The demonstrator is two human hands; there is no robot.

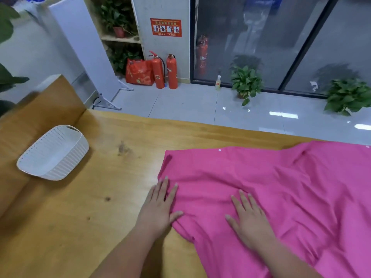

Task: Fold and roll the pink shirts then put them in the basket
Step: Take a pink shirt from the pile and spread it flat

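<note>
Basket [60,167] apart from pink shirt [281,187]

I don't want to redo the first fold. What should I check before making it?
Pink shirt spread on the wooden table: ok.
Fabric smooth: not ok, creases across the middle.
Left hand flat at the shirt's left edge: ok.
Right hand flat on the shirt: ok.
White basket empty, left of the shirt: ok.
Shirt's right side laid out: cannot tell, it runs out of view.
</note>
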